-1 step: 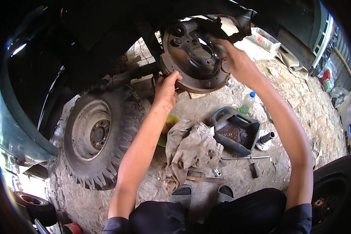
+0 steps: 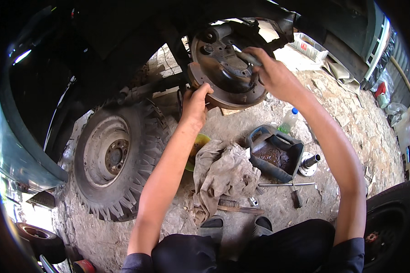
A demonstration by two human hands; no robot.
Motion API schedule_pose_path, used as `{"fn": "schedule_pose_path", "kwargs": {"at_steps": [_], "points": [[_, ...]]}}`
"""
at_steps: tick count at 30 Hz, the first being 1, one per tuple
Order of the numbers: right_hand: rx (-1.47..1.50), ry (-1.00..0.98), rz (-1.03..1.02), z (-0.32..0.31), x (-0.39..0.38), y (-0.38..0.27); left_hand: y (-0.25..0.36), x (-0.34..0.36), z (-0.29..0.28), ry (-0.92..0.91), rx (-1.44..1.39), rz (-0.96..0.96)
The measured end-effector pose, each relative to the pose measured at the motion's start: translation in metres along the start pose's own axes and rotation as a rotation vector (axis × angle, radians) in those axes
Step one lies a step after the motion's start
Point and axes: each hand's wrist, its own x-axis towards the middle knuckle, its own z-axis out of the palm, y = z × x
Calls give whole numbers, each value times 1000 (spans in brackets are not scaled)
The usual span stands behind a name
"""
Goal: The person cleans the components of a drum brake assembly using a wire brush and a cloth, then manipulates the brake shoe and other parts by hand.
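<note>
Two hands meet at the round, rust-brown steel brake backing plate [image 2: 228, 68] under the raised vehicle, above the stony ground [image 2: 351, 123]. Your left hand [image 2: 197, 102] clasps the plate's lower left rim, fingers curled over the edge. Your right hand [image 2: 271, 75] is clenched around a slim grey metal tool [image 2: 247, 58] pressed against the plate's face; what the tip touches is hidden by your fingers.

Judging from the layout, the work stands partway: the large knobby-treaded wheel with a pale steel rim [image 2: 118, 159] is already off and leans at your left, and the plate shows bare, with no drum over it. Refitting appears to remain.

Below the plate lie a crumpled grey-brown cloth [image 2: 223, 175], a cut-open dark plastic container holding brown oily liquid [image 2: 274, 154], a clear plastic bottle with a blue cap [image 2: 289, 120], a short flanged steel shaft [image 2: 310, 162], a long thin steel rod [image 2: 287, 184] and a small wooden-backed brush [image 2: 237, 207]. A yellow-green bowl [image 2: 200, 142] peeks out behind your left forearm.
</note>
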Motion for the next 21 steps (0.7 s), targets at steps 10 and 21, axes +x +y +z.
{"fn": "schedule_pose_path", "kwargs": {"at_steps": [10,21], "points": [[-326,-183,-79,28,42,-18,-14,1,11,72,88,60],[-395,-186,23,30,46,-15,-20,8,8,96,70,122]]}}
